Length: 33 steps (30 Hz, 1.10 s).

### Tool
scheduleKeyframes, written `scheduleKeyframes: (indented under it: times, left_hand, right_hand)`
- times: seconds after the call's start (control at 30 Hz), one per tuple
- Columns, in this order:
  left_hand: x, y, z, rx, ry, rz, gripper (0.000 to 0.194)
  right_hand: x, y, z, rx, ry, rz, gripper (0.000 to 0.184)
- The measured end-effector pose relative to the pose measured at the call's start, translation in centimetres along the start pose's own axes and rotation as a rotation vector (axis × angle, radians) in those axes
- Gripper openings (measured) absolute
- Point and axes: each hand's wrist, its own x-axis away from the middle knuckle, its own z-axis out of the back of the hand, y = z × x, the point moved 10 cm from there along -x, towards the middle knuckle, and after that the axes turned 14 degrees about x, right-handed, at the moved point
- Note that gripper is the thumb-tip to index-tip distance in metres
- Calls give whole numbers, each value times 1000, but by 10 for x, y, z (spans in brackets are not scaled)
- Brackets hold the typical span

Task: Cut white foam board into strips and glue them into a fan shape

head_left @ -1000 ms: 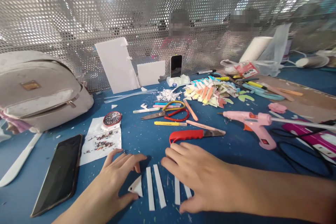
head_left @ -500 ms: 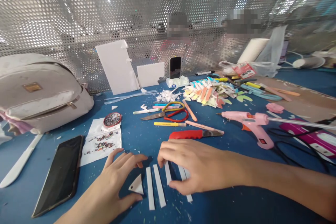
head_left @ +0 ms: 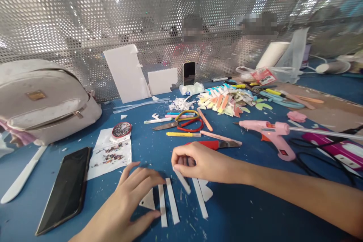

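Left hand rests open; right hand pinches the upper end of a white strip between both hands, presumably light, bendable, best held edgewise.

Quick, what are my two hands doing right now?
Left hand: open, fingertips by the leftmost strip; contact unclear.
Right hand: closed, pinching a white strip.
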Motion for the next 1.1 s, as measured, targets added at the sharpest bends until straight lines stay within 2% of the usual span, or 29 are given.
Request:
scheduleKeyframes:
  times: [0.13,0.2,0.33,0.43,0.6,0.67,0.87,1.03,1.1]
  left_hand:
    - [-1,1,-10,-33,-58,-69,45]
    - [-1,-1,-15,-50,-86,-97,51]
    - [0,-10,-20,-75,-94,-121,80]
    - [1,-8,-17,-79,-69,-142,87]
    - [0,3,-11,-222,-38,-149,87]
    - [0,6,-8,-269,-17,-148,84]
    - [3,5,-12,-236,23,-121,77]
    - [6,-1,-14,-157,71,-18,82]
    - [6,-3,-14,-156,65,-23,83]
  right_hand:
    - [2,5,-16,-40,-105,-26,6]
    - [3,5,-19,6,-117,-37,7]
    - [3,0,-8,263,2,-57,7]
    - [3,-6,-2,422,61,-13,12]
    - [10,-10,-12,652,36,137,66]
    - [15,-11,-17,752,48,175,76]
    - [18,-18,-33,800,53,191,70]
    - [15,-21,-33,783,110,191,69]
    - [17,-21,-29,795,116,202,73]
